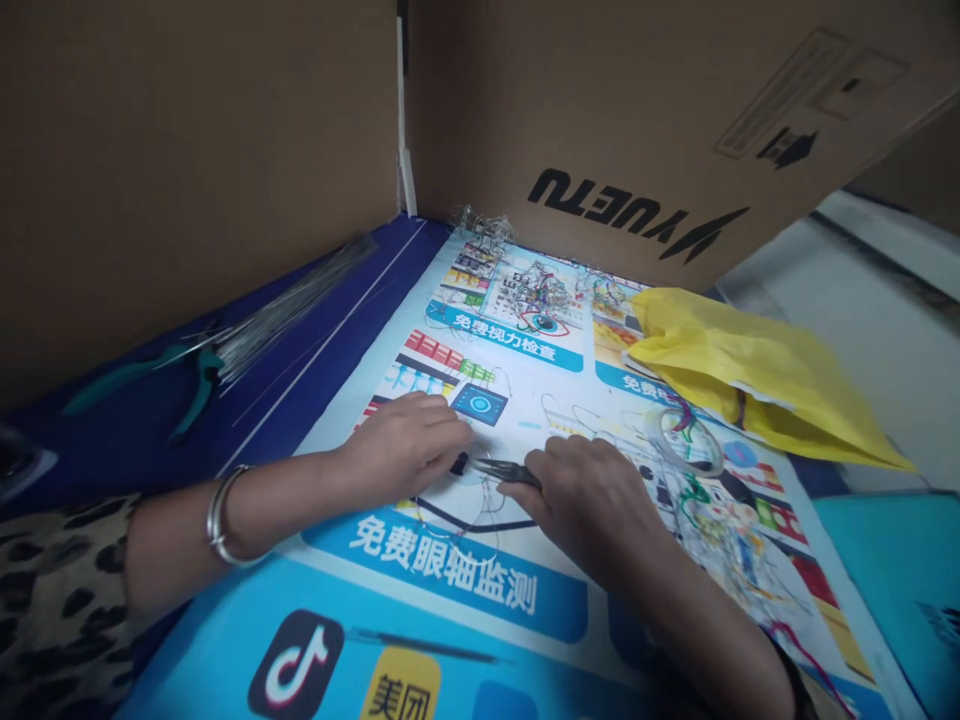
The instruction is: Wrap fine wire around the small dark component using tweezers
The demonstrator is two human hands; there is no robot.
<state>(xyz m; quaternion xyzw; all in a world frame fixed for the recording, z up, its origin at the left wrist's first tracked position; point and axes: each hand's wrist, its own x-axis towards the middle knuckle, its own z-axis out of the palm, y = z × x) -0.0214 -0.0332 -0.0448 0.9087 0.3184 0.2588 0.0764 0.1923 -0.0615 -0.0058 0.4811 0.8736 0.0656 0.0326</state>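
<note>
Over the middle of the printed sheet (465, 370), my left hand (412, 445) is closed in a pinch, and a thin wire shows near its fingertips. Facing it from the right, my right hand (585, 500) is wrapped round small dark pliers (499, 468). The pliers' jaws point left, close to my left fingertips. Thin curved wires (484, 535) lie on the sheet just below both hands. Whatever small piece my left fingers pinch is too small to make out.
Teal pliers (199, 390) and straight wires (285, 305) lie at left. Tangled wire (540, 290) is at the back, before cardboard panels (525, 100). At right are a yellow bag (765, 370), a tape roll (686, 443) and coloured threads (712, 530). A dark thin tool (427, 645) lies in front.
</note>
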